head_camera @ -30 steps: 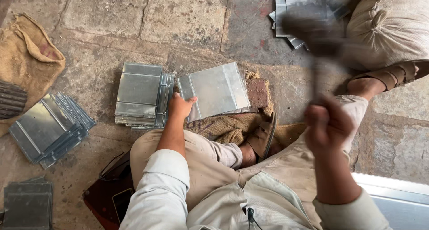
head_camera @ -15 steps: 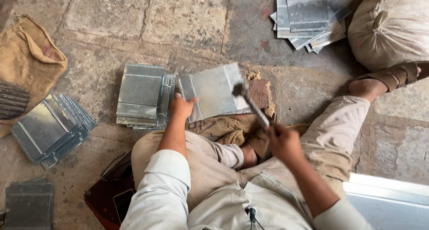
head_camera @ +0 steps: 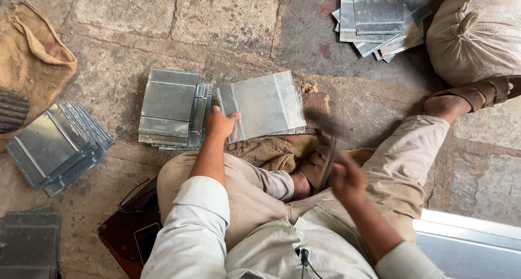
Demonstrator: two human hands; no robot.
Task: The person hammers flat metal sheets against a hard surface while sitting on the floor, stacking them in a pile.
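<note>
I sit on a stone floor with my legs spread. My left hand point(head_camera: 221, 123) presses down on the near left corner of a folded metal sheet point(head_camera: 266, 104), which lies on a block padded with burlap point(head_camera: 279, 149). My right hand point(head_camera: 347, 181) grips the handle of a hammer point(head_camera: 325, 135). The hammer is blurred by motion, and its head is just off the sheet's right edge.
A stack of metal sheets point(head_camera: 172, 108) lies left of the worked sheet. More stacks lie at far left point(head_camera: 54, 146), bottom left point(head_camera: 30, 246) and top right point(head_camera: 377, 18). A burlap sack point(head_camera: 32, 62) is at left, a stuffed sack point(head_camera: 475, 32) at top right.
The hammer was raised high a second ago, came down onto the sheet's right side, and is now lower and closer to me. My left hand stayed on the sheet.
</note>
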